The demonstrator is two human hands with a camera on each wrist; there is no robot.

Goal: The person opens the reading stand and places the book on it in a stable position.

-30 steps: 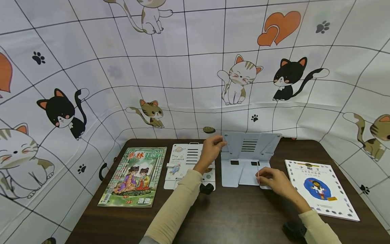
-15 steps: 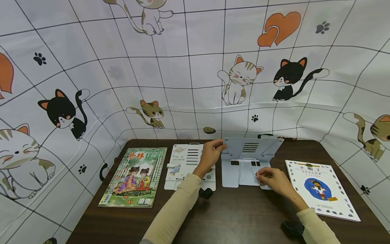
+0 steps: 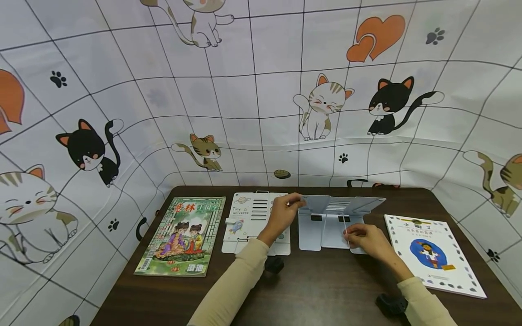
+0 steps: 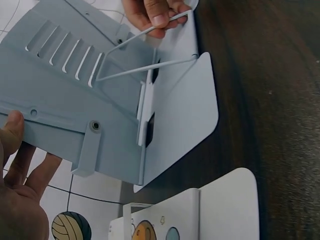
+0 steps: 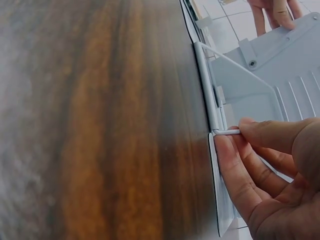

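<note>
A pale grey metal book stand (image 3: 310,235) stands at the back middle of the table, its slotted panel (image 3: 342,203) tilted over the flat base. My left hand (image 3: 282,215) grips the panel's upper left corner, thumb on one face and fingers behind. With thumb and fingertips my right hand (image 3: 369,240) pinches the wire support (image 4: 145,67) near its hinge at the base's front edge. In the left wrist view the wire's far end lies right at the panel's slots (image 4: 65,52). The right wrist view shows the pinched wire beside the base edge (image 5: 205,90).
Left of the stand lies a white folded book stand (image 3: 240,217) with cartoon prints, partly behind the left forearm. A green magazine (image 3: 181,237) lies at far left, a white book (image 3: 434,253) at right. A cat-print curtain (image 3: 261,99) hangs behind the dark table (image 3: 318,290).
The slotted panel has tilted down toward me over the base, with my left hand on its corner. The wire support has swung up toward the panel, my right hand staying at its hinge.
</note>
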